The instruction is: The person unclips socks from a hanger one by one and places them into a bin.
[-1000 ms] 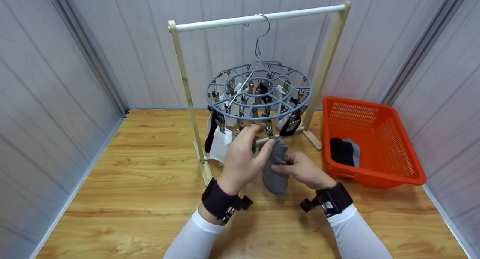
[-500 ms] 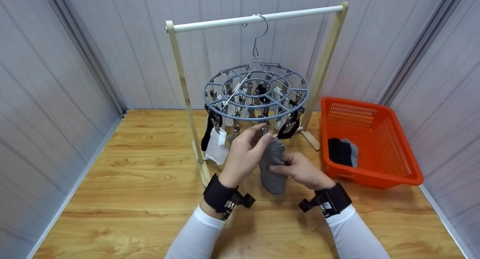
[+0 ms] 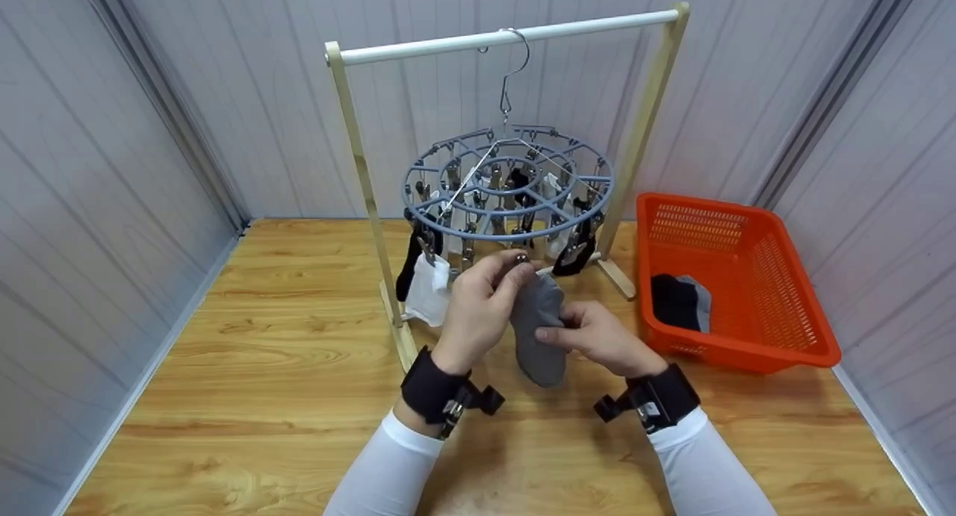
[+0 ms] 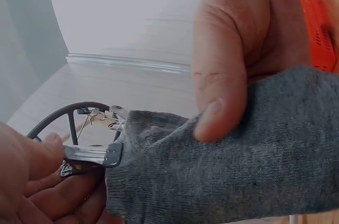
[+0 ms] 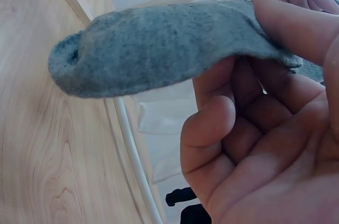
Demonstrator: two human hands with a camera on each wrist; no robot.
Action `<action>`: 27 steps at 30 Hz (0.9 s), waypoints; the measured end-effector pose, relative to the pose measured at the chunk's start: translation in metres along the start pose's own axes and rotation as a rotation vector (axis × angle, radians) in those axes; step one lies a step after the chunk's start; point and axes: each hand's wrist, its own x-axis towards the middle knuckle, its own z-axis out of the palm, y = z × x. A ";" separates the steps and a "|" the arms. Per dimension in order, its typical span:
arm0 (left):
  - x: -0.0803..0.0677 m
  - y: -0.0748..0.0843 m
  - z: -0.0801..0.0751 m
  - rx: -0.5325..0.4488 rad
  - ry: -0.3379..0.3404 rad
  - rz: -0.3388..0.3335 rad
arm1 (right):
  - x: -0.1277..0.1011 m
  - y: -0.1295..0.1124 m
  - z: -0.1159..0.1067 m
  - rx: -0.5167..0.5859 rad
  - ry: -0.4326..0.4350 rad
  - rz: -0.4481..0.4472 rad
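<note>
Between the two hands, below the front edge of the round hanger (image 3: 508,237), hangs a grey sock (image 3: 541,344), its toe pointing down and its cuff upward. The right hand (image 3: 601,337) pinches the sock at about its middle, thumb on the near face and fingers behind, with the toe part free beneath the grip. The left hand (image 3: 478,303) squeezes a metal clip (image 4: 90,154) between thumb and fingers, just beside the cuff; the clip's dark tip lies against the cloth at the cuff's edge. A white sock (image 3: 428,290) and a black sock (image 3: 408,266) hang from the hanger's left side. The hanger hooks over the white bar (image 3: 597,30) of a wooden rack on the desk (image 3: 246,396). To the right, an orange basket (image 3: 747,355) holds a black and grey bundle (image 3: 676,303).
</note>
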 end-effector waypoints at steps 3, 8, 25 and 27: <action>0.000 -0.001 0.001 -0.002 0.003 0.003 | 0.000 -0.001 0.001 0.014 0.024 -0.008; -0.001 -0.002 0.002 0.012 0.019 0.017 | 0.001 -0.001 0.002 0.025 0.050 -0.025; -0.003 -0.004 0.007 -0.069 0.112 0.196 | -0.002 -0.007 -0.007 -0.007 0.056 -0.034; -0.003 -0.005 0.008 -0.070 0.116 0.196 | -0.003 -0.008 -0.010 -0.013 0.055 -0.039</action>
